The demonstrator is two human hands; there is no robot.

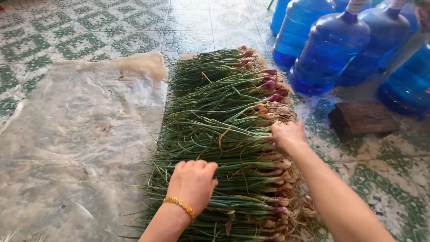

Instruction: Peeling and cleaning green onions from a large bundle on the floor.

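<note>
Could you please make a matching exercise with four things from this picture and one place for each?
Things:
1. left hand
2. right hand
3. blue water jugs
4. plastic sheet

Places:
A. far right on the floor
B. on the bulb ends
C. on the green stalks
D. left of the onion pile

Pairs: 1-C, 2-B, 3-A, 4-D
</note>
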